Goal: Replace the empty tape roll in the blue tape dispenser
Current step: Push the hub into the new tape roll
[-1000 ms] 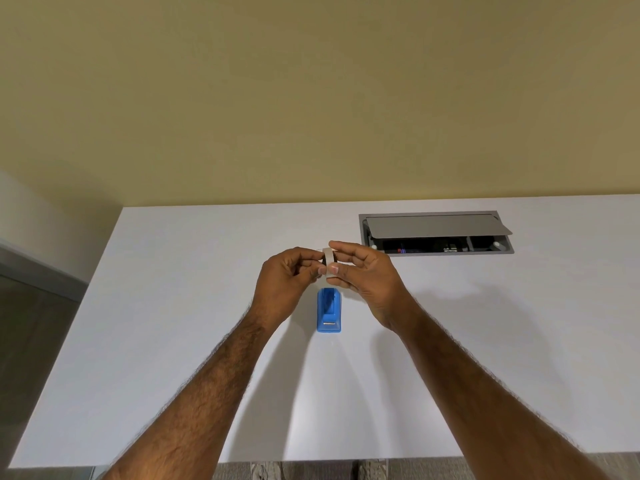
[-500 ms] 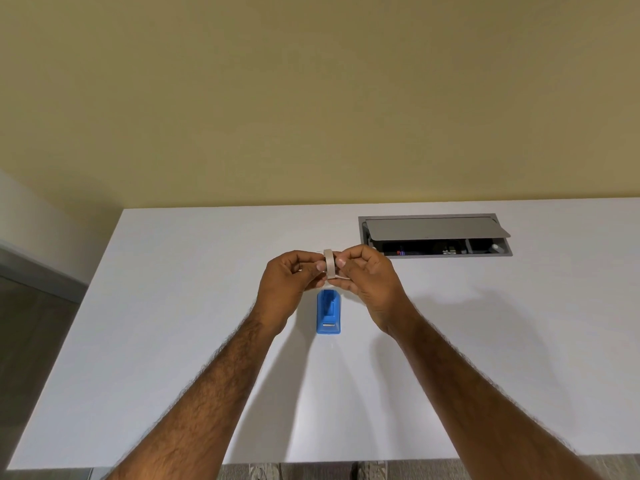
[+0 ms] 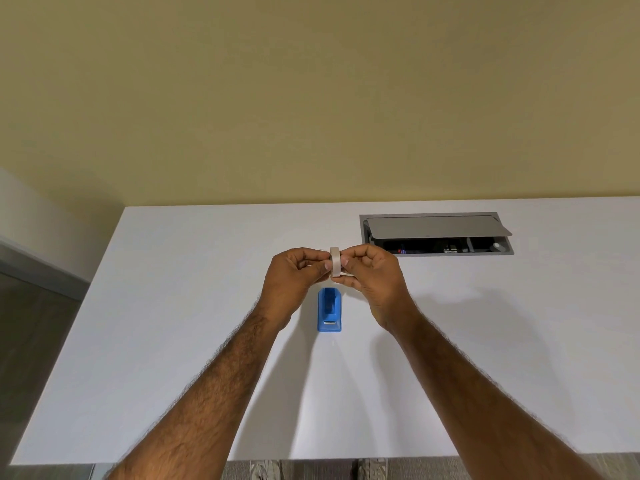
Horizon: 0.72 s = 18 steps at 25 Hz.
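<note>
We pinch the roll edge-on between left hand and right hand, fingers curled onto its sides, above the tabletop; the dispenser sits at its 6 o'clock. If either pinch slackens, the roll may drop and wheel away, or seat skewed.

Bare, hairy forearms end above grey, mottled shoes.

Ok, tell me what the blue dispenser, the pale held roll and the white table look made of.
Blue tape dispenser: moulded plastic, probably; even colour, soft sheen, with a small shiny strip, likely metal.
Pale beige tape roll: matte, paper-like, maybe masking tape or a bare core.
White table: smooth matte laminate, apparently.
</note>
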Each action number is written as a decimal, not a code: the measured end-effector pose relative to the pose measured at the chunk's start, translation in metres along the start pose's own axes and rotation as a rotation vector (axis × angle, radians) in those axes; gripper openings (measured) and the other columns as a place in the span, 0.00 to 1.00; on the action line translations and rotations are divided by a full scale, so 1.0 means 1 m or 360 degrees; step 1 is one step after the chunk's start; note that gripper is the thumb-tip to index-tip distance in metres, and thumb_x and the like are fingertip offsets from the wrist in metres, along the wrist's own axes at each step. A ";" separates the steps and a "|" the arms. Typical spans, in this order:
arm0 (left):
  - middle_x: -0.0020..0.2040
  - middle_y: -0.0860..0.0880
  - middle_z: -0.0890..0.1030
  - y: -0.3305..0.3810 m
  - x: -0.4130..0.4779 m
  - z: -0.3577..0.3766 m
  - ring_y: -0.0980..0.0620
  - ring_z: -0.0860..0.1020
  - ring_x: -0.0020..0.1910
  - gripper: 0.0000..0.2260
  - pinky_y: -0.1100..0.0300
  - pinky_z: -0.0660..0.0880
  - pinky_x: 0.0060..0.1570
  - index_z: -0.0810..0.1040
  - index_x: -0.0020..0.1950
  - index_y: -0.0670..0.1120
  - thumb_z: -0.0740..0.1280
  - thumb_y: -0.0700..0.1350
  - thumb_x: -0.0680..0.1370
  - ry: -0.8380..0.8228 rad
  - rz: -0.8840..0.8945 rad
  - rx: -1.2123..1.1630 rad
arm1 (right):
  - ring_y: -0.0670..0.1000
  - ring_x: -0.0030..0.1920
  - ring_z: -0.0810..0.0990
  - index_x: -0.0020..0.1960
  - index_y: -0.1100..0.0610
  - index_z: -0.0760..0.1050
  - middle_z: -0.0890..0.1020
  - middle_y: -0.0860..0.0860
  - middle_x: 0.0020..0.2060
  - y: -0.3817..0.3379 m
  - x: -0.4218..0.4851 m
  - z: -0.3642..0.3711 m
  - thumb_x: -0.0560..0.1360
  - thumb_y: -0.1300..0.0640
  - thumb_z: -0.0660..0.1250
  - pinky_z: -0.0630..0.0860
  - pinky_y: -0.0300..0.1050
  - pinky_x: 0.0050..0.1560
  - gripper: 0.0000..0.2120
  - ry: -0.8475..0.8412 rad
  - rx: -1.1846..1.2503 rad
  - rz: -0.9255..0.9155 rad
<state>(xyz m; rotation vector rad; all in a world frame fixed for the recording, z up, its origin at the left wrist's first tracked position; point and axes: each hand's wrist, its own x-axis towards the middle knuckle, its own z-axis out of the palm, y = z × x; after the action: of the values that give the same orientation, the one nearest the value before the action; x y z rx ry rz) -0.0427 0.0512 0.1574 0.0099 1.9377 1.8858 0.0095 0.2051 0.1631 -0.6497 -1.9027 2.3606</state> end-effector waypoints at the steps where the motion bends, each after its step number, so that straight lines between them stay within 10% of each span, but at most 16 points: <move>1: 0.49 0.41 0.87 0.000 0.000 0.000 0.42 0.86 0.50 0.08 0.51 0.82 0.56 0.85 0.54 0.39 0.74 0.37 0.75 0.0002 0.0001 0.0009 | 0.58 0.45 0.85 0.51 0.64 0.78 0.84 0.61 0.48 0.000 0.000 0.000 0.76 0.63 0.68 0.82 0.45 0.43 0.06 0.0003 0.0004 0.0006; 18: 0.54 0.49 0.87 -0.006 -0.001 -0.010 0.48 0.85 0.53 0.14 0.46 0.80 0.60 0.84 0.61 0.47 0.71 0.36 0.77 -0.0029 0.0080 0.0177 | 0.54 0.41 0.85 0.50 0.62 0.81 0.85 0.59 0.45 0.004 0.002 -0.001 0.72 0.65 0.71 0.82 0.42 0.44 0.07 -0.0071 -0.0178 0.0021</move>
<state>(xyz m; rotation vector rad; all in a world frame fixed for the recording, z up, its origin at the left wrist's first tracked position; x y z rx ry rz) -0.0434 0.0412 0.1521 0.1097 2.0454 1.8008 0.0093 0.2060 0.1584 -0.6238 -2.0680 2.3087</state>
